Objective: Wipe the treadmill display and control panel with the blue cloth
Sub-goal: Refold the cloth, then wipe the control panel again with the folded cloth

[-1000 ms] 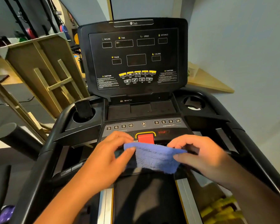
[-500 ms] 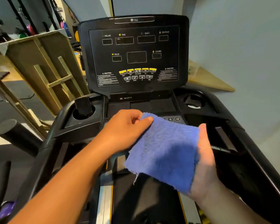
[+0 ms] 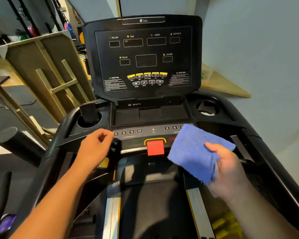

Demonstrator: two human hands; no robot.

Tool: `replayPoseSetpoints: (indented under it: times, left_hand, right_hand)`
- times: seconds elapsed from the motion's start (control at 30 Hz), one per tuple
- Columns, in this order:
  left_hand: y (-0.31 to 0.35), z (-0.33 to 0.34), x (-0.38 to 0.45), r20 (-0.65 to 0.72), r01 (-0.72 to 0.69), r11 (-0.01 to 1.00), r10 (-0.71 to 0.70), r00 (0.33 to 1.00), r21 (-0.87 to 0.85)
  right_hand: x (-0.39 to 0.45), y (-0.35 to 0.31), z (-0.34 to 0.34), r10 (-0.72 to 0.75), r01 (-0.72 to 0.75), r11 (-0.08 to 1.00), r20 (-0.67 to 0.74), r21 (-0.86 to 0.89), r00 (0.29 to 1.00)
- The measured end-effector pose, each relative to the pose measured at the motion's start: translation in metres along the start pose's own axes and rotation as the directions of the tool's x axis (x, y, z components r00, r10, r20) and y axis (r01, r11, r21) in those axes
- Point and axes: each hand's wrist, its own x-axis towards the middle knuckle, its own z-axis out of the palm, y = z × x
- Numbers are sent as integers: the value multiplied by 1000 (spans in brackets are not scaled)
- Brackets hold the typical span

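Observation:
The black treadmill display (image 3: 143,59) stands upright ahead, dark, with yellow buttons low on it. Below it runs the grey control panel (image 3: 141,131) with number keys and a red stop button (image 3: 155,147). A folded blue cloth (image 3: 195,150) is held in my right hand (image 3: 226,168), thumb on top, above the panel's right end and covering some keys there. My left hand (image 3: 96,146) hovers at the panel's left end, fingers loosely curled, holding nothing.
A cup holder (image 3: 89,116) at the left holds a dark object, and another cup holder (image 3: 207,107) sits at the right. Wooden frames (image 3: 47,78) lean at the left. A wall (image 3: 257,49) is close on the right. A black handle (image 3: 14,144) juts out at the lower left.
My left hand let go of the cloth and moved left and down to the panel's edge. My right hand now holds the cloth alone, shifted right, uncovering the stop button.

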Motion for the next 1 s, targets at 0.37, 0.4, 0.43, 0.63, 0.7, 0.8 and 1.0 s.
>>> replayPoseSetpoints:
  times: [0.37,0.4,0.43,0.63,0.7,0.8,1.0]
  left_hand:
    - [-107,14,14,0,136,972,-139,990,192]
    - [-112,14,15,3,148,967,-152,988,205]
    - [-113,13,14,5,155,965,-160,987,213]
    - [-115,17,14,-49,118,948,-109,993,295]
    - [-116,17,14,-60,119,944,-106,993,307]
    - [-114,18,13,-74,129,937,-110,991,325]
    - [-111,18,12,-69,104,935,-85,994,340]
  right_hand:
    - [70,-14,-2,-621,149,521,-254,-840,742]
    - [79,-8,1,-689,140,296,-110,-945,716]
    - [91,3,-1,-707,148,35,80,-988,702]
    - [147,98,-6,-474,-57,-639,334,-767,815]
    - [146,104,1,-315,111,-744,491,-659,812]
    - [137,81,-22,-79,389,-748,654,-537,752]
    - [138,25,-73,-316,144,-720,505,-679,803]
